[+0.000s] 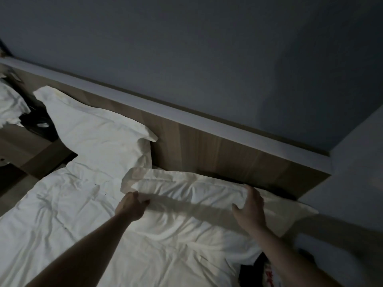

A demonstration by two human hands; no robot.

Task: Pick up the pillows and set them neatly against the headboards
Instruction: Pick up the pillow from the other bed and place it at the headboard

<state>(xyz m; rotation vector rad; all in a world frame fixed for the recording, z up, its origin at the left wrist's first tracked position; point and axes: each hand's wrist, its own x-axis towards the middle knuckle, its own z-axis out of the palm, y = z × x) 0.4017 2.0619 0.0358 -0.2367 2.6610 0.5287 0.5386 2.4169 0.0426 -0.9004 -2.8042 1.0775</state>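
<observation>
A white pillow (192, 191) lies flat on the bed just in front of the wooden headboard (217, 150), on the right half. My left hand (131, 206) pinches its near left edge. My right hand (249, 208) grips its near right side, fingers curled over the fabric. A second white pillow (93, 125) leans against the headboard on the left, its top corner sticking up.
A crumpled white duvet (72, 224) covers the bed. A dark nightstand with objects (39, 121) stands left of the bed, with more white bedding (10, 106) beyond it. A dark item with red print (267, 272) lies at the bed's lower right. A wall (362, 162) closes the right side.
</observation>
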